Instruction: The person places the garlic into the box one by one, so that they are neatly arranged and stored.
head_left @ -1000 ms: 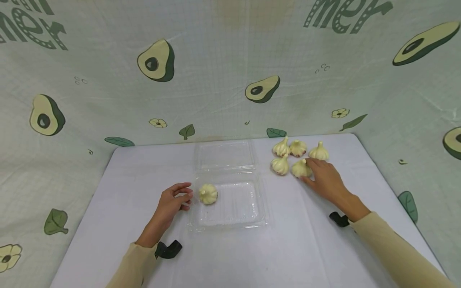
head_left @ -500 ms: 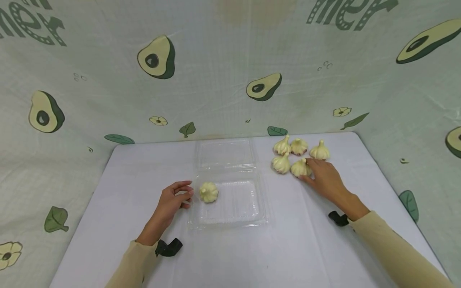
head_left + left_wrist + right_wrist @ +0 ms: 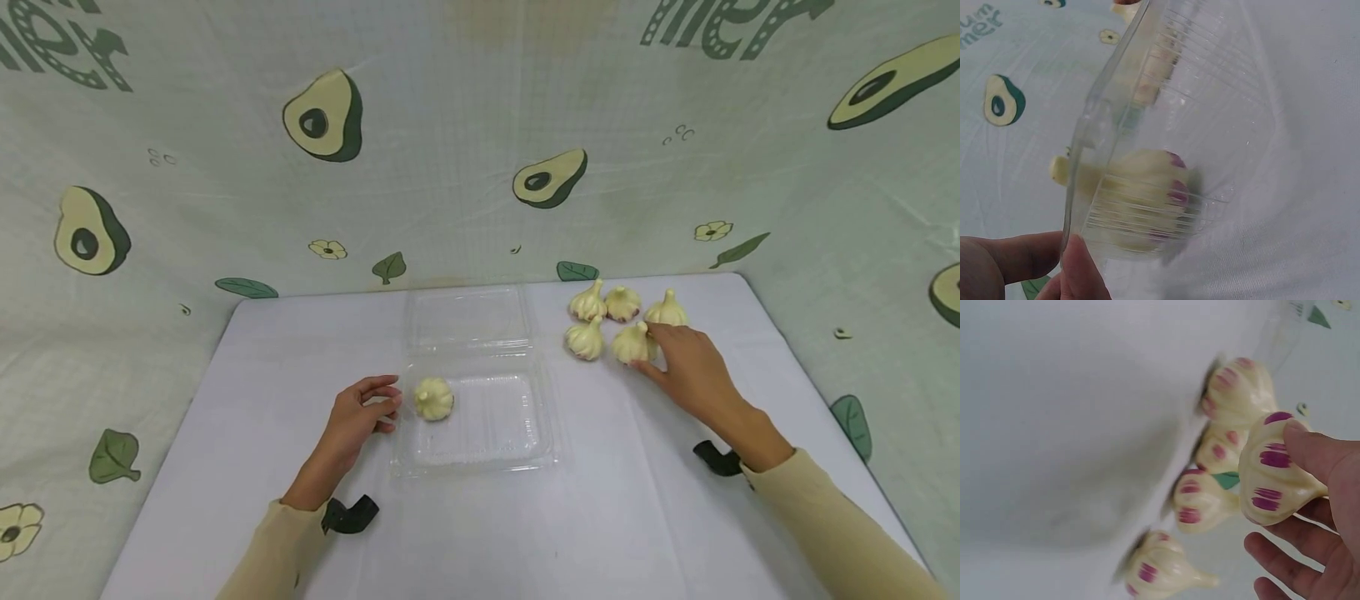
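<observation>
A clear plastic clamshell box (image 3: 495, 429) lies with its lid (image 3: 468, 321) folded back on the white table. My left hand (image 3: 360, 417) pinches the box's left rim between thumb and finger, as the left wrist view shows closely. One garlic bulb (image 3: 433, 398) with purple marks (image 3: 1177, 192) sits inside at the box's left end. At the right, my right hand (image 3: 693, 367) grips another garlic bulb (image 3: 1272, 472), thumb on one side and fingers on the other. In the right wrist view this bulb appears raised off the cloth.
Several more garlic bulbs cluster at the back right: one front left (image 3: 584, 339), two behind it (image 3: 587, 302), and one by my right fingers (image 3: 667, 309). A fabric wall printed with avocados (image 3: 326, 117) rises behind the table. Black wrist pieces (image 3: 351, 515) hang under both forearms.
My right hand has shifted slightly right with its garlic bulb, which now sits farther from the front-left bulb. The left hand and the box stay in place.
</observation>
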`<state>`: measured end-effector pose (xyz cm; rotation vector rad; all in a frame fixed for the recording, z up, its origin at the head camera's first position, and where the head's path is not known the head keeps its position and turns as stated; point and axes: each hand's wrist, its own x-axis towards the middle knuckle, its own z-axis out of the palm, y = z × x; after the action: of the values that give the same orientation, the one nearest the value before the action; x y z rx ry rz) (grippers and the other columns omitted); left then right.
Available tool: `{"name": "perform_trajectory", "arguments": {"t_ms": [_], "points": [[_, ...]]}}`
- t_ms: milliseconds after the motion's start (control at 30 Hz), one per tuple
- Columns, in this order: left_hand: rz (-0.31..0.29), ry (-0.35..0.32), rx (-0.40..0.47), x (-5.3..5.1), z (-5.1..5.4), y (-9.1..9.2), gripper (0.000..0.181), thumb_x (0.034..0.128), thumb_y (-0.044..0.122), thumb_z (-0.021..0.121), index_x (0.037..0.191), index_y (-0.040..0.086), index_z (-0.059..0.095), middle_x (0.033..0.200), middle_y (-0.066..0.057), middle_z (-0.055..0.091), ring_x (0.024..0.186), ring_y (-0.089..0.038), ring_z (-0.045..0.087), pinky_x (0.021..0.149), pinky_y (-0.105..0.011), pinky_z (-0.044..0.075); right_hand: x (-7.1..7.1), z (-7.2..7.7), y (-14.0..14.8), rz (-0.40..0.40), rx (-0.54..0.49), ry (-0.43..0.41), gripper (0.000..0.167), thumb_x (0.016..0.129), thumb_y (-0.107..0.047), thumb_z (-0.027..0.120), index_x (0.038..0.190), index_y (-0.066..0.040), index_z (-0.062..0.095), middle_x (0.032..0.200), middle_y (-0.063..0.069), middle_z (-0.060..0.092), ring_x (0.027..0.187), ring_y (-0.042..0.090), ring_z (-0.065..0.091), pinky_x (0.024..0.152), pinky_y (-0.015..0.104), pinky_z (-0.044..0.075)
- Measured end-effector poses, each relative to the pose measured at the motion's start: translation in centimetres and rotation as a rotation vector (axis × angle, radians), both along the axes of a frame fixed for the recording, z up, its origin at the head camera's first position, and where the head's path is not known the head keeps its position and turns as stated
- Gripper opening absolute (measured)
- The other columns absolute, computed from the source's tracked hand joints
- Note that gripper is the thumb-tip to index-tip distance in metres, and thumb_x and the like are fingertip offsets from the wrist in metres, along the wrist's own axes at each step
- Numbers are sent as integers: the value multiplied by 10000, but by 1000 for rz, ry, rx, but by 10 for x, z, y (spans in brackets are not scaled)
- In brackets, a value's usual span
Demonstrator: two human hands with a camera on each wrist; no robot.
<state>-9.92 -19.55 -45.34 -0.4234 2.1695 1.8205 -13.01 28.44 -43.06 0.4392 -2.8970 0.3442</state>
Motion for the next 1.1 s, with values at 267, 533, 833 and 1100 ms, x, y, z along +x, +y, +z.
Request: {"name": "perform_trajectory", "arguments": {"t_ms": [267, 533, 833, 1100], "points": [[-1, -4, -4, 0, 2, 0, 444, 1026, 65, 695, 1450, -6, 583, 1088, -49, 656, 807, -144, 648, 642, -244, 592, 12, 21, -10, 43, -27, 77, 632, 851, -189, 901, 1319, 113, 603, 1243, 301, 684, 1187, 507, 614, 1013, 688, 458], [-4, -10, -12, 1, 3, 0, 448, 1026, 72, 697, 1452, -4, 582, 1095, -47, 660, 821, -148, 647, 653, -247, 594, 19, 29, -37, 189, -58, 162, 622, 806, -171, 932, 1305, 48, 633, 1252, 218, 711, 1145, 434, 641, 980, 610, 495], [-7, 1, -10, 1, 3, 0, 444, 1028, 63, 691, 1452, -9, 581, 1094, -49, 657, 814, -142, 646, 651, -245, 593, 20, 29, -73, 321, -74, 168, 672, 806, -221, 946, 1364, -17, 633, 1307, 133, 707, 1177, 360, 651, 1020, 532, 498], [-4, 3, 2, 0, 1, 0, 441, 1028, 48, 683, 1453, -11, 579, 1089, -44, 654, 812, -137, 645, 651, -241, 590, 16, 29, -103, 434, -77, 148, 671, 815, -239, 942, 1381, -43, 641, 1325, 70, 697, 1184, 313, 649, 1060, 494, 496]]}}
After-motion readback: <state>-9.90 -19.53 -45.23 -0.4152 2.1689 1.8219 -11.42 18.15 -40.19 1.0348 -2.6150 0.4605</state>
